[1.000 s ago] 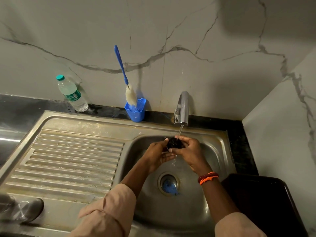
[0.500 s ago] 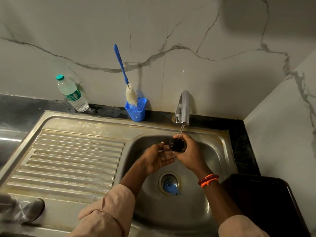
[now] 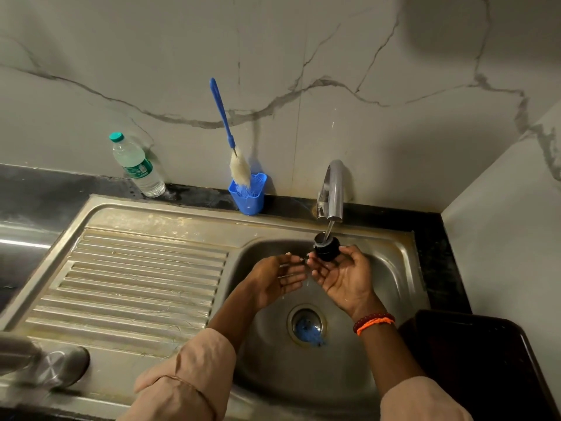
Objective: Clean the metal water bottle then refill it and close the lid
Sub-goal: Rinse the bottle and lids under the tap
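A black bottle lid point(image 3: 327, 247) sits under the running tap point(image 3: 331, 192), with water falling into it. My right hand point(image 3: 346, 278), palm up, holds the lid at its fingertips over the sink basin point(image 3: 391, 287). My left hand point(image 3: 277, 279) hovers just left of it with relaxed fingers, holding nothing. The metal water bottle point(image 3: 42, 363) lies on its side at the near left edge of the drainboard, partly cut off by the frame.
A blue bottle brush point(image 3: 229, 138) stands in a blue holder point(image 3: 249, 194) against the marble wall. A plastic water bottle point(image 3: 136, 165) with a teal cap stands at the back left. A dark tray point(image 3: 485, 360) lies at the right. The drain point(image 3: 306, 325) holds a blue strainer.
My left hand has let go of the lid and drawn slightly left. My right hand has turned palm up and lifted the lid closer to the tap's stream.
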